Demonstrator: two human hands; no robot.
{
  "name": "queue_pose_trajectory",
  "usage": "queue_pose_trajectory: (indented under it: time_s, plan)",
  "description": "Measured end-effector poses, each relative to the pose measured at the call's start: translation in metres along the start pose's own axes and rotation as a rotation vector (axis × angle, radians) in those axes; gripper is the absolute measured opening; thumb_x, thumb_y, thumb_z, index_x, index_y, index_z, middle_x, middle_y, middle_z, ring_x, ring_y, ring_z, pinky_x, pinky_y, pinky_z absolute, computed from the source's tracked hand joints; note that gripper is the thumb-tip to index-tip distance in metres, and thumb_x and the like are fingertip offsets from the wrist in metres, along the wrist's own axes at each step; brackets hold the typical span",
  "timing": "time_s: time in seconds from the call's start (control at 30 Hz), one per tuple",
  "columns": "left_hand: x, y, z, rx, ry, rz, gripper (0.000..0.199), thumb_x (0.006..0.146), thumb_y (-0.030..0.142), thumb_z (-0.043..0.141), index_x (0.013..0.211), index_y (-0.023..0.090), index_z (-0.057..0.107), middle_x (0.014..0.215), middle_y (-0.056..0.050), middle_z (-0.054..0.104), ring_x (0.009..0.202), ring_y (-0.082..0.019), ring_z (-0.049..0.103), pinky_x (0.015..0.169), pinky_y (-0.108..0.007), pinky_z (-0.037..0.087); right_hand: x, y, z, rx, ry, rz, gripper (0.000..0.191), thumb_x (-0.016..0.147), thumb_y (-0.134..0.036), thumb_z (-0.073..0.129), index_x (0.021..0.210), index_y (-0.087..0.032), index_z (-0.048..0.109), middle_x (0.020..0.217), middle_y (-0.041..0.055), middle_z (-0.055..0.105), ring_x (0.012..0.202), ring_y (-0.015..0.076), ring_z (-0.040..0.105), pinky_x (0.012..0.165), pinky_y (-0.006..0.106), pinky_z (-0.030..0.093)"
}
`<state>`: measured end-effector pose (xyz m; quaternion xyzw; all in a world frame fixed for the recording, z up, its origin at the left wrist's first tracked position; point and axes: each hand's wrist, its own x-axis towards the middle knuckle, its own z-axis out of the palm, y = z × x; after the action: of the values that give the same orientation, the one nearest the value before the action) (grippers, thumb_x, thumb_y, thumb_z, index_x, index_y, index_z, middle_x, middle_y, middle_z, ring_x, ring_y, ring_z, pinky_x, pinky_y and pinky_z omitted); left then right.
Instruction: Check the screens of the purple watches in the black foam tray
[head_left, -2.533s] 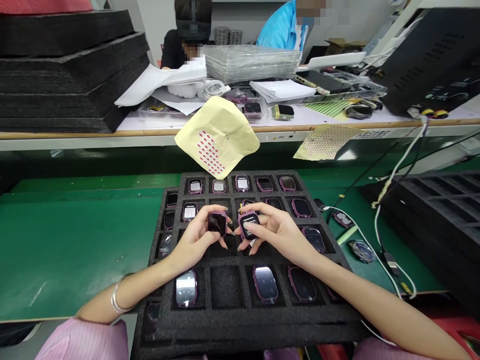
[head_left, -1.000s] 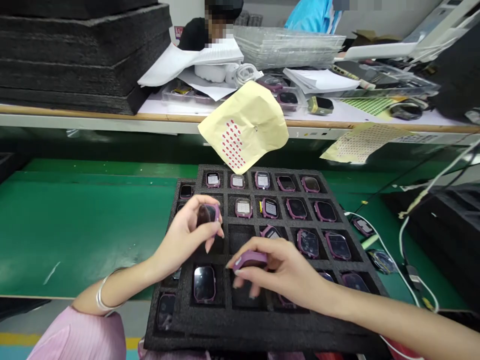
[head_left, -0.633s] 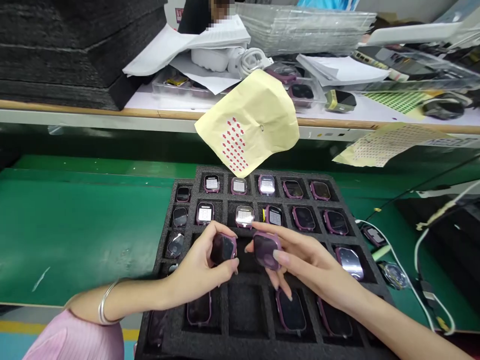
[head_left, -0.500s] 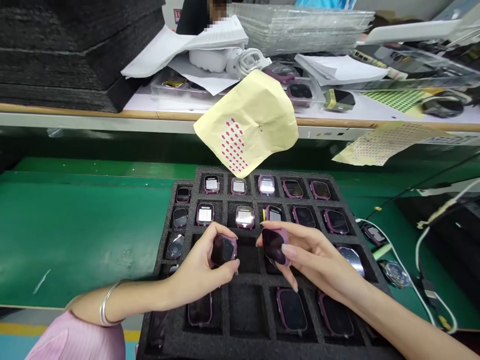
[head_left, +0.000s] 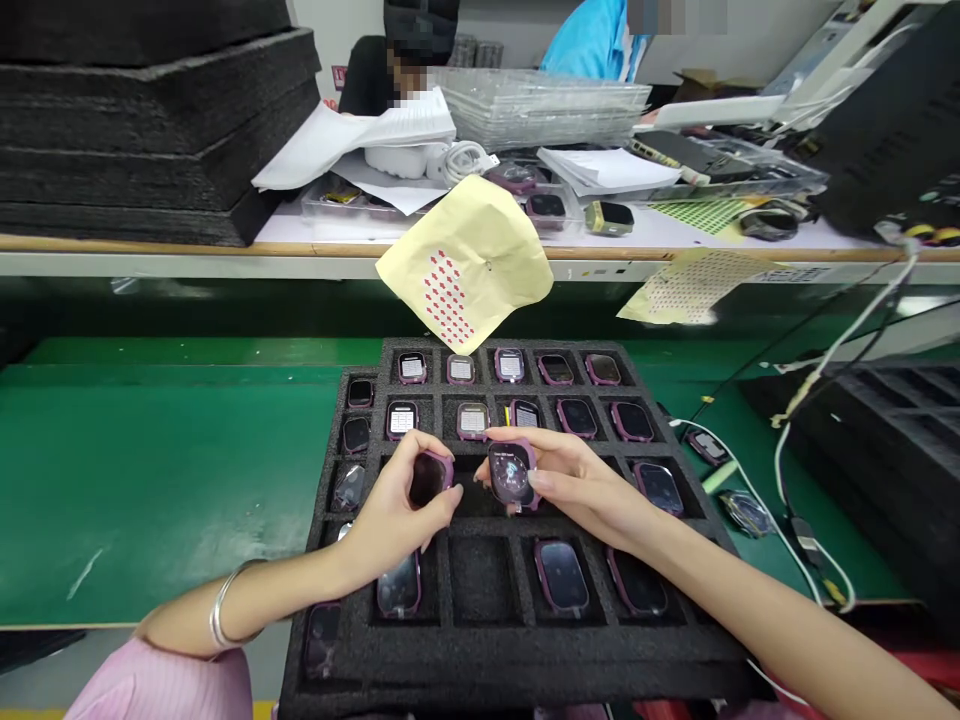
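Observation:
My left hand (head_left: 401, 510) is closed around a purple-rimmed smartwatch body (head_left: 430, 479) whose screen is dark. Pinched in my right hand (head_left: 577, 480) is a second purple smartwatch body (head_left: 511, 473), its screen lit with small text and a bluish dial. Both are held just above a black foam tray (head_left: 480, 655) with square compartments. Similar watch bodies fill many compartments; several in the far rows, such as this watch (head_left: 403, 420), show a white screen. One near compartment (head_left: 482, 580) holds no watch. Beneath this tray, a second one sticks out at the left.
Black foam trays (head_left: 150, 150) are stacked on the shelf at left. A yellow sticker sheet (head_left: 472, 265) hangs from the shelf edge. White cables (head_left: 780, 500) and loose watches lie on the green bench at right. Two people are behind the shelf.
The right-hand watch has turned its face toward me, and its screen has gone from dark to lit. The camera view has shifted; my left hand keeps its watch.

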<state>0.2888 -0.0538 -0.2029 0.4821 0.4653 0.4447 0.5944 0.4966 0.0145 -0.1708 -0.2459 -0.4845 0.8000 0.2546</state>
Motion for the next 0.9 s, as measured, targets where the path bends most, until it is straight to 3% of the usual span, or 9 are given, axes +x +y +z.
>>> queue_pose_trajectory:
  time_s: [0.1,0.3,0.43,0.63,0.8,0.9]
  plan:
    - [0.0003,-0.0004,-0.0003,0.021,0.007,0.024,0.019,0.085,0.02,0.055,0.097,0.023,0.041,0.076,0.006,0.044,0.042,-0.003,0.037,0.037,-0.017,0.029,-0.0007,0.0012,0.0001,-0.005,0.019,0.006,0.043,0.079,-0.025,0.075,0.12,-0.02,0.065,0.103,0.0101,0.072,0.097,0.0192,0.067,0.088,0.03,0.049]
    - [-0.0004,0.0014,-0.0006,0.218,0.037,0.184,0.021,0.074,0.005,0.054,0.087,0.02,0.047,0.08,0.003,0.047,0.072,-0.011,0.048,0.065,-0.022,0.041,-0.0021,0.0036,0.0026,-0.014,0.078,0.051,0.04,0.072,-0.022,0.08,0.111,-0.021,0.07,0.097,0.0082,0.074,0.09,0.0191,0.069,0.082,0.03,0.049]
    - [-0.0025,0.0021,0.0001,0.118,-0.015,0.114,0.017,0.083,0.015,0.054,0.095,0.021,0.044,0.08,0.003,0.046,0.06,-0.009,0.045,0.053,-0.021,0.037,-0.0028,0.0033,0.0026,0.008,0.078,0.048,0.045,0.069,-0.024,0.082,0.112,-0.022,0.069,0.097,0.0079,0.073,0.088,0.0191,0.068,0.084,0.032,0.048]
    - [-0.0022,0.0037,0.0,0.217,0.032,0.217,0.018,0.076,0.007,0.053,0.087,0.02,0.046,0.081,0.002,0.046,0.075,-0.012,0.048,0.07,-0.024,0.041,-0.0044,0.0014,0.0066,-0.029,0.133,0.1,0.044,0.065,-0.019,0.083,0.107,-0.018,0.071,0.093,0.0068,0.072,0.084,0.0172,0.066,0.075,0.028,0.049]
    - [-0.0035,0.0039,0.0002,0.141,-0.011,0.138,0.017,0.081,0.013,0.052,0.093,0.022,0.043,0.081,0.004,0.044,0.058,-0.008,0.042,0.056,-0.022,0.038,-0.0044,0.0012,0.0088,-0.013,0.102,0.108,0.045,0.064,-0.02,0.084,0.107,-0.018,0.071,0.094,0.006,0.071,0.085,0.0166,0.064,0.072,0.025,0.049]
    - [-0.0038,0.0046,0.0002,0.196,0.01,0.192,0.019,0.077,0.008,0.053,0.088,0.021,0.045,0.08,0.003,0.045,0.068,-0.01,0.046,0.064,-0.023,0.039,-0.0046,0.0009,0.0097,-0.027,0.109,0.1,0.043,0.065,-0.019,0.083,0.106,-0.018,0.071,0.093,0.0057,0.071,0.083,0.0161,0.064,0.07,0.025,0.048]
